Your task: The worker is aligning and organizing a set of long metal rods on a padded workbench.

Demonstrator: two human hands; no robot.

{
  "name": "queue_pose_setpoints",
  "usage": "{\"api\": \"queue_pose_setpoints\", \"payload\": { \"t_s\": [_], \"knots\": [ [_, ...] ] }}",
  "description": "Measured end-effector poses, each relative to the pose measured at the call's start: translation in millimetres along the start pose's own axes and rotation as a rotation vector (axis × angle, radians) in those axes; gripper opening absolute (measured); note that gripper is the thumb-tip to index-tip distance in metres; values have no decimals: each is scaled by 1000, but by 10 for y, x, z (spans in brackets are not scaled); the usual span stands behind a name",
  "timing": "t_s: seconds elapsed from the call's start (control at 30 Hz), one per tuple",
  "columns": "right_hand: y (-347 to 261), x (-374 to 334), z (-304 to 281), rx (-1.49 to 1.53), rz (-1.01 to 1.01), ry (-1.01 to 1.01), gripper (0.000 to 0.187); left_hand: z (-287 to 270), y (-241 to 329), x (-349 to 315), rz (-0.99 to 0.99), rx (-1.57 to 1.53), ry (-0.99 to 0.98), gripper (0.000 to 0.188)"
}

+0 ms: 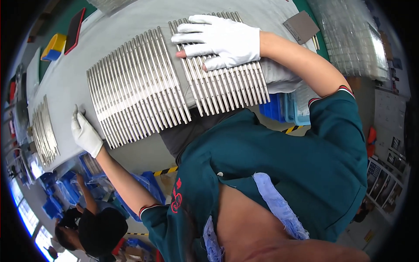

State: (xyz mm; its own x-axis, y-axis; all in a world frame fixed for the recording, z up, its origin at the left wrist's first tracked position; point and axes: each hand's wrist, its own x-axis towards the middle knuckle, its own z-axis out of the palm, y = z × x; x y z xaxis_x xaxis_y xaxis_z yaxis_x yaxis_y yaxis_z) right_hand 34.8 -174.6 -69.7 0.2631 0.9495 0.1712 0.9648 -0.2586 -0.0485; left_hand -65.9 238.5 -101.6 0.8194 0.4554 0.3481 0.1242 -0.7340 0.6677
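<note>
My right hand, in a white glove with two bare fingertips, lies flat with its fingers spread across a row of shiny metal rods. The rods under the palm are covered. A wider row of similar rods, side by side with small holes along them, lies to its left, with a narrow gap between the rows. Beside that row's left edge, my gloved left hand rests at the table's near edge, fingers stretched out and holding nothing. A smaller group of rods lies at the far left.
A grey cloth covers the table. At its back left are a yellow-and-blue tape roll and a red-edged dark tablet-like object. A grey-brown block sits back right, near clear plastic packs. Blue bins stand below. Another person is lower left.
</note>
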Motion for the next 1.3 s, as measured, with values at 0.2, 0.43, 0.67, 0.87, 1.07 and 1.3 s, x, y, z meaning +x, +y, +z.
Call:
{"api": "queue_pose_setpoints", "payload": {
  "t_s": [0.2,0.43,0.67,0.87,1.07,1.3],
  "knots": [
    [3,-10,18,-8,-10,2,49,-25,-7,-19,-17,1,7,27],
    [-10,19,34,-17,-12,43,48,-19,-52,22,-29,-5,-20,27],
    [8,-13,35,-15,-28,61,48,-31,-101,17,-2,-24,-13,30],
    [-8,-2,5,-36,-20,17,48,-16,-30,2,-6,25,5,27],
    [-57,60,-89,43,18,-54,58,-6,-1,-11,8,-13,-1,28],
    [-139,126,5,-18,78,-5,53,8,7,-27,52,41,-5,28]
  ]
}}
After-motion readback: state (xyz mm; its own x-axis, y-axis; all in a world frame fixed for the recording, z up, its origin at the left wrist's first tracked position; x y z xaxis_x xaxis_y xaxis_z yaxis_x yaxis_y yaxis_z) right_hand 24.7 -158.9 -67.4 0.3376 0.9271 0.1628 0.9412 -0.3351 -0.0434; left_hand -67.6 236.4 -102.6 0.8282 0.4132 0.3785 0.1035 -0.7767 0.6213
